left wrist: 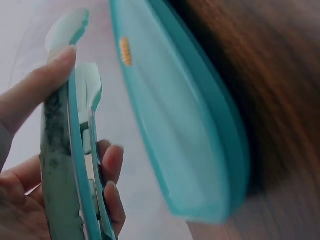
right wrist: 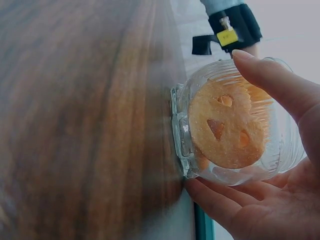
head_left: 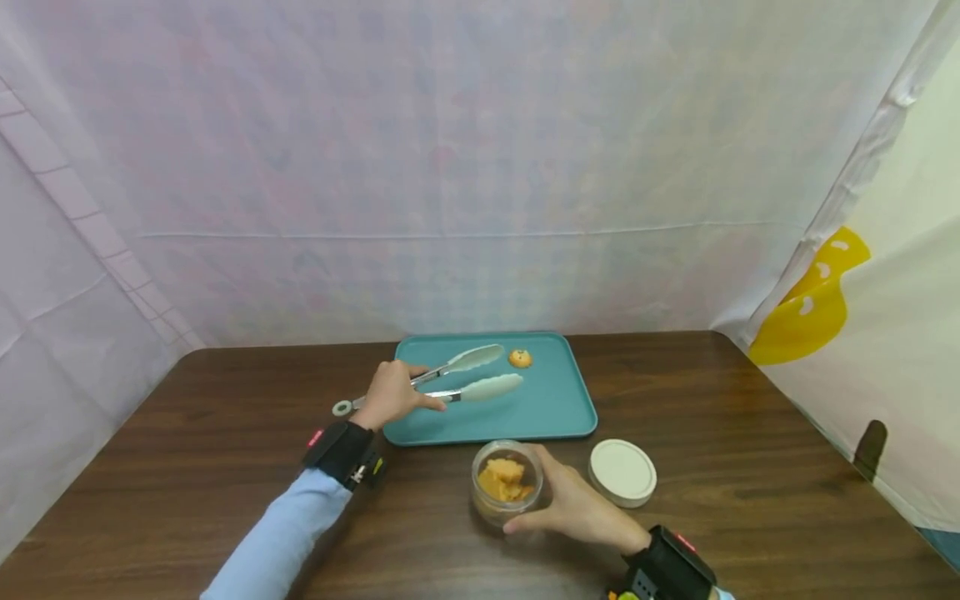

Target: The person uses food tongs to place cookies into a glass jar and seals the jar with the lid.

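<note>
Tongs (head_left: 450, 380): gripped by left hand (head_left: 392, 393), tips apart over teal tray (head_left: 555, 408), pointing to 2 o'clock.
Cookie (head_left: 520, 358): on tray, just beyond tong tips.
Jar (head_left: 506, 483): right hand (head_left: 577, 508) curled round it, at tray's 6 o'clock.
Lid (head_left: 622, 472): on table (head_left: 750, 450), at jar's 3 o'clock.

Soft, even light fills the head view, with faint shadows on the dark brown wooden tabletop (head_left: 750, 467). Its edges bow outward. Both wrist views are smeared and close-up blurred.
</note>
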Tool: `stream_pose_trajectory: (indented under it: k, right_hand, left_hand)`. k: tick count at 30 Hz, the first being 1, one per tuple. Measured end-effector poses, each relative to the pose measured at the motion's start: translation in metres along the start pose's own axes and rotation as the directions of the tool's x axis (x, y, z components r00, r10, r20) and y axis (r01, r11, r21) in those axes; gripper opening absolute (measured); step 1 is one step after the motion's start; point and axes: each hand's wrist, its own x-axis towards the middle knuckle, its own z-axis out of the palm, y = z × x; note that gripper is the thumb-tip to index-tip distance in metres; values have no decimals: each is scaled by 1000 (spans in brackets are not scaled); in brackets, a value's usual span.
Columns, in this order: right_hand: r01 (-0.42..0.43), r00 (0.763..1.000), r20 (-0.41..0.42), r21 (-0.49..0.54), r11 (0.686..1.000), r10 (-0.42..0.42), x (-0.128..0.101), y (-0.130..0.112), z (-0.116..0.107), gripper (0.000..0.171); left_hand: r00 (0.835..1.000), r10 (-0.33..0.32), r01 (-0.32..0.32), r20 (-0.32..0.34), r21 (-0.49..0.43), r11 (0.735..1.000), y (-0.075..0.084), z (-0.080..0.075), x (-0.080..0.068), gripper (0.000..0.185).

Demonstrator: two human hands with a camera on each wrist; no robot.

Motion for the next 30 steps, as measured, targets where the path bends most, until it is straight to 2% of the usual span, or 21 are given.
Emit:
stream_pose_trajectory:
  k: [3,11,20,30]
  right_hand:
    - [-1,1000,9,12,1000,1,0,0,1,78]
    - [-12,1000,18,13,1000,11,-1,-2,-1,78]
    - [-16,1000,18,17,1000,16,-1,-2,-1,77]
    - [-24,999,26,19,1000,23,-1,-2,-1,77]
  left_hand:
    - [1000,-23,23,-7,48,999,4,7,10,63]
    - [994,-88,93,-57,79,993,10,27,28,63]
    - [989,-122,124,-80,21,992,19,41,40,39]
    - [980,-189,191,-66,27,981,19,50,49,36]
